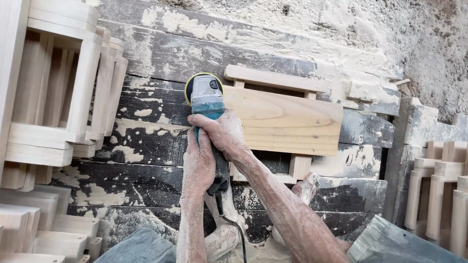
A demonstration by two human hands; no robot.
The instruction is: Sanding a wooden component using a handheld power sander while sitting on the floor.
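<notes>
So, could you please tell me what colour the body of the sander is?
The sander body is teal with a grey top, seen best in the head view.

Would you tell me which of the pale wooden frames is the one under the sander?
The wooden frame lying alone on the dark boards at centre, its left edge under the sander. The other frames sit stacked at left and right, untouched.
</notes>
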